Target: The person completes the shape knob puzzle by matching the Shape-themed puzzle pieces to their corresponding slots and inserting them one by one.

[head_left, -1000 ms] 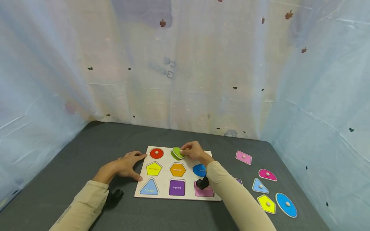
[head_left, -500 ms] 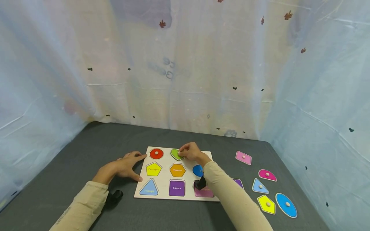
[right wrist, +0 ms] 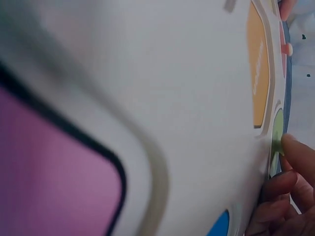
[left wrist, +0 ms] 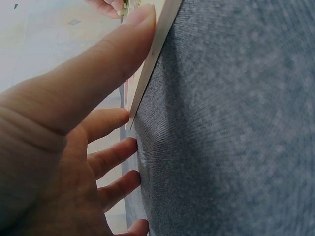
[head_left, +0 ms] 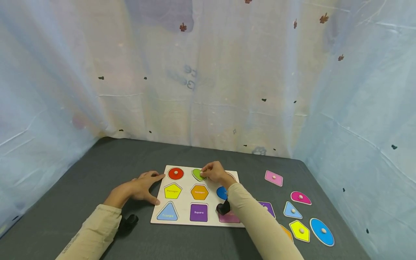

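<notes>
A pale curtain [head_left: 208,72] hangs behind and on both sides of the dark grey bench [head_left: 139,155]. Two beige sleeves [head_left: 260,222] reach over it, the right one slanting across part of the board [head_left: 186,202], which lies flat. The left hand [head_left: 141,187] spreads at the board's left edge, thumb and forefinger wide apart, both touching it. The right hand [head_left: 216,172], fingers bent, pinches the green piece [head_left: 196,174] at the board's top middle. Right of the board lie a blue oval [head_left: 321,233], a yellow pentagon [head_left: 299,231] and a pink rectangle [head_left: 274,178]; a red circle [head_left: 176,174] sits top left. Only the left wrist view shows three more fingers [left wrist: 115,155] fanned past the board's corner; the right wrist view shows the circle's knob [right wrist: 289,49] in profile.
</notes>
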`<state>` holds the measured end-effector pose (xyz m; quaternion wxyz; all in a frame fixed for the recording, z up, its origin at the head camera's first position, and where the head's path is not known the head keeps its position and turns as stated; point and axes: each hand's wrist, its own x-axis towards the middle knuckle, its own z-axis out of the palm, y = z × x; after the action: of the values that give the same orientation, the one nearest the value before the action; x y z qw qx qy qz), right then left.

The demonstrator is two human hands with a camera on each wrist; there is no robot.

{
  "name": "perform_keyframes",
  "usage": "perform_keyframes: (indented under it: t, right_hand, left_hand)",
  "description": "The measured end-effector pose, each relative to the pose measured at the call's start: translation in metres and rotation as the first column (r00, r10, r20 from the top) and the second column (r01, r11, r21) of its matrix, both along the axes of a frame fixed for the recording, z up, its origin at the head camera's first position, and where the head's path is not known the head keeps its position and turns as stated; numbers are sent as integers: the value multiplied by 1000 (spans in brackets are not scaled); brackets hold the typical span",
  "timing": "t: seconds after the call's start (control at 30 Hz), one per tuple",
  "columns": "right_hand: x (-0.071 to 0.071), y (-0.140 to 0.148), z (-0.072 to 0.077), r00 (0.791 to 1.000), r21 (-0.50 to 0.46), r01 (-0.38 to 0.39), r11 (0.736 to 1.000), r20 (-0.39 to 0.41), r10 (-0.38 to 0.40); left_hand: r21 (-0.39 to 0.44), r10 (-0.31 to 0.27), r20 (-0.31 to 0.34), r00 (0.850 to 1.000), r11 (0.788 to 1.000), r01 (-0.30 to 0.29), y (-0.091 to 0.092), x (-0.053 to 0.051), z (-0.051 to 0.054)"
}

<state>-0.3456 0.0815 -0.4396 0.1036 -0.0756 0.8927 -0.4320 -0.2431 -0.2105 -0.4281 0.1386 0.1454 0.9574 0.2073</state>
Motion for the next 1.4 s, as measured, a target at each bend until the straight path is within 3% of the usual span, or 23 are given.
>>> perform_keyframes:
  t: [0.77, 1.17, 1.4]
  right_hand:
    - [1, -3, 3, 1000, 13, 7, 1000, 23, -7]
    - [4, 2, 10, 995, -2, -45, 999, 87, 45]
    - [5, 3, 8, 996, 25, -51, 998, 68, 49]
  left_hand:
    - [-9, 2, -8, 1000, 1000, -2, 0, 0, 1]
    - [-15, -6, -8, 1000, 1000, 6, 0, 0, 1]
    - [-8, -1, -2, 1000, 1000, 1, 1, 0, -1]
